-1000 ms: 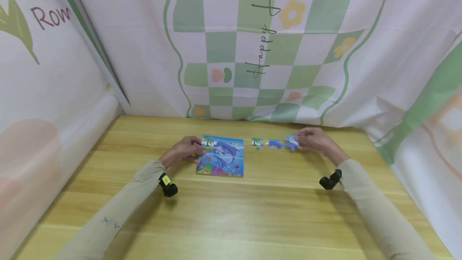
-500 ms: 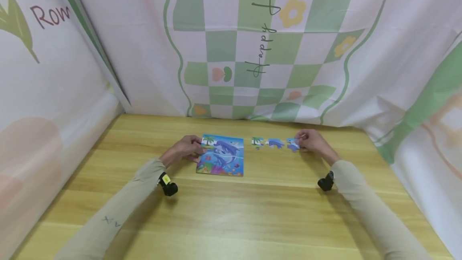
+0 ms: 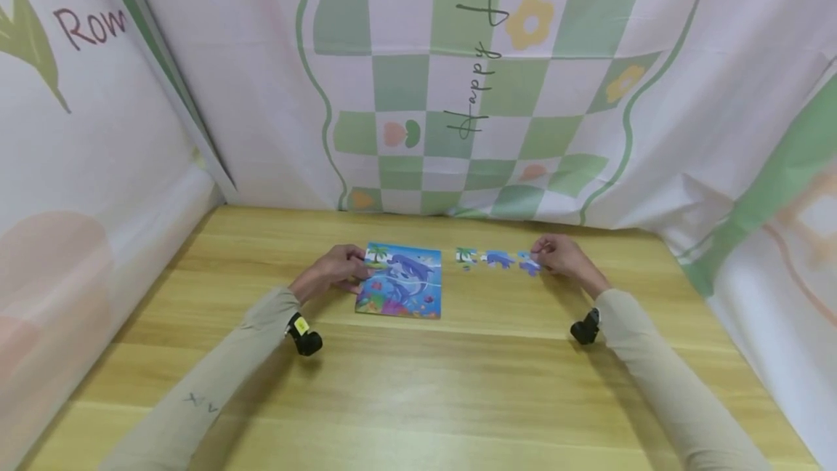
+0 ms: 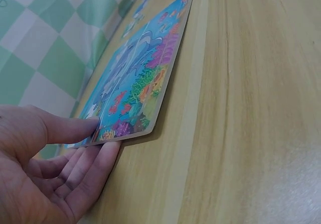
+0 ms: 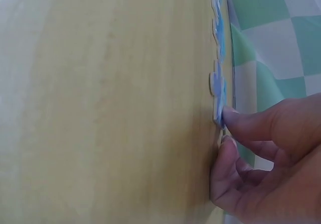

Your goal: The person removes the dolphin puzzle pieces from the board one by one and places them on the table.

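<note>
Far left: left hand at the left edge of a dolphin picture board, which is pinched there, thumb above, fingers below. Board lies low over the table, edge slightly raised in the left wrist view.

Right of board, well apart: palm-tree piece, then middle piece, then end piece, set in a left-right row, close together.

Far right: right hand, thumb met with the end piece, fingers curled beside it; whether it is pinched cannot be told. End piece lies directly left of this grip. Row is nearer the right hand; from the left it is separated by the board.
</note>
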`<state>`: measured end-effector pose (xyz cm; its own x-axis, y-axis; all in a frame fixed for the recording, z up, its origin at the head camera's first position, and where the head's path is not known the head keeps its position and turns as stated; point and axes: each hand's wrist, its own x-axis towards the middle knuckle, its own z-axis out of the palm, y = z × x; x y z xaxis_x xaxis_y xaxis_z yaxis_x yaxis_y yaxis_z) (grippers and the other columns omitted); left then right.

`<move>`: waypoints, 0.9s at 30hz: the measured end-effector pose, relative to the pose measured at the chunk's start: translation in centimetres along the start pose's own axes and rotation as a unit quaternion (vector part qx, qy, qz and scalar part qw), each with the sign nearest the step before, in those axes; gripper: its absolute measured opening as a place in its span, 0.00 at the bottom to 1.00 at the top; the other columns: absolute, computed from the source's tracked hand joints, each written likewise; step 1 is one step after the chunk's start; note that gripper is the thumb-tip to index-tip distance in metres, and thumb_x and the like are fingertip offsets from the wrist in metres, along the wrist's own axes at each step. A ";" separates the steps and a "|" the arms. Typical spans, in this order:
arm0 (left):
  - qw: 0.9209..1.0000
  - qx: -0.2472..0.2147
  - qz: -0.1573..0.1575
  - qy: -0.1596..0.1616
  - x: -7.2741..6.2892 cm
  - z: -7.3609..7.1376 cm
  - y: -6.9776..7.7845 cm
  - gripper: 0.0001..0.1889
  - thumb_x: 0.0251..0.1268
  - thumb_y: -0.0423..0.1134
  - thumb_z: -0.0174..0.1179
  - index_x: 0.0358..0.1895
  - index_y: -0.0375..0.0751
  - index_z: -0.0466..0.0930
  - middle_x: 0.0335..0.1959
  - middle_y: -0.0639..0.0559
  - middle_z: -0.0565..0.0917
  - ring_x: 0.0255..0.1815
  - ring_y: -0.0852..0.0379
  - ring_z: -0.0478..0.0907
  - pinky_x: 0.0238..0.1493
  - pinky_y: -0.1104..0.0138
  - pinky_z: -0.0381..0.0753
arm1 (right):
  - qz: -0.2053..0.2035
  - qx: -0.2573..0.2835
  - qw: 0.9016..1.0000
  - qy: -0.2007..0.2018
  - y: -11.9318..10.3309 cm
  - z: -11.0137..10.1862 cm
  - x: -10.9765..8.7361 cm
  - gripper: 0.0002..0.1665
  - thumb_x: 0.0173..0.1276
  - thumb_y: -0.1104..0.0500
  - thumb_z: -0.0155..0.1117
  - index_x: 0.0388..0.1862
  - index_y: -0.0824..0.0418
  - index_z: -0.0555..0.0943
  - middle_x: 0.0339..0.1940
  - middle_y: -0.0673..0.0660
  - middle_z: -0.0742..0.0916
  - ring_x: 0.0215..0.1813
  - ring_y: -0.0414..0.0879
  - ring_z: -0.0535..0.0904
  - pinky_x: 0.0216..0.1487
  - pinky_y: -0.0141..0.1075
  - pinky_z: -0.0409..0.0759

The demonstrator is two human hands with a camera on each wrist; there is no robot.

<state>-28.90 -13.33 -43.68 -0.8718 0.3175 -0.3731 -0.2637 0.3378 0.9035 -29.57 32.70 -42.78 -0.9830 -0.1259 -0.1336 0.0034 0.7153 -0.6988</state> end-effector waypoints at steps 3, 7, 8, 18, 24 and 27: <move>1.000 0.002 -0.001 -0.001 0.0 -0.1 -0.1 0.30 0.72 0.29 0.64 0.72 0.25 0.63 0.51 0.39 0.79 0.40 0.54 0.82 0.39 0.68 0.94 | -0.005 -0.002 1.000 -0.003 0.0 0.0 0.0 0.15 0.76 0.66 0.62 0.54 0.78 0.77 0.43 0.68 0.84 0.34 0.44 0.77 0.29 0.29 0.83; 1.000 0.006 0.000 -0.005 0.1 -0.1 -0.1 0.32 0.72 0.30 0.65 0.74 0.25 0.62 0.55 0.36 0.80 0.43 0.52 0.83 0.41 0.67 0.94 | 0.010 0.011 1.000 -0.004 -0.1 -0.3 -0.1 0.14 0.76 0.68 0.57 0.54 0.78 0.77 0.45 0.69 0.84 0.35 0.45 0.77 0.31 0.31 0.85; 1.000 0.005 0.001 -0.005 0.1 -0.1 -0.1 0.32 0.72 0.30 0.65 0.73 0.25 0.62 0.55 0.35 0.80 0.43 0.52 0.83 0.41 0.67 0.94 | 0.015 0.017 1.000 -0.003 -0.1 -0.4 -0.1 0.14 0.76 0.69 0.56 0.54 0.79 0.76 0.45 0.68 0.83 0.34 0.45 0.77 0.31 0.31 0.85; 1.000 -0.003 0.006 -0.017 0.0 -0.3 0.2 0.29 0.73 0.29 0.63 0.71 0.23 0.63 0.52 0.37 0.83 0.39 0.56 0.83 0.39 0.67 0.94 | 0.007 0.027 0.999 0.029 -1.8 0.3 -0.5 0.13 0.80 0.67 0.54 0.54 0.77 0.78 0.46 0.69 0.84 0.36 0.46 0.80 0.31 0.31 0.87; 0.999 -0.015 0.006 -0.032 -0.2 -1.1 0.0 0.28 0.76 0.31 0.57 0.74 0.23 0.64 0.60 0.30 0.79 0.42 0.52 0.85 0.44 0.64 0.95 | -0.019 0.023 0.999 0.023 -4.1 2.4 -1.2 0.12 0.80 0.66 0.55 0.52 0.74 0.79 0.46 0.68 0.83 0.37 0.48 0.82 0.33 0.32 0.87; 0.999 -0.024 -0.004 -0.042 -0.4 -1.3 0.0 0.29 0.77 0.30 0.55 0.76 0.25 0.62 0.64 0.28 0.77 0.43 0.51 0.85 0.46 0.62 0.95 | -0.034 0.021 0.999 0.009 -5.1 3.6 -1.6 0.11 0.79 0.66 0.57 0.51 0.74 0.80 0.45 0.67 0.83 0.37 0.49 0.82 0.35 0.34 0.89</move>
<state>-29.07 -14.65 -43.27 -0.8324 0.3884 -0.3953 -0.2918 0.2992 0.9085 -27.31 26.80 -41.54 -0.9844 -0.1598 -0.0730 -0.0552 0.6759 -0.7349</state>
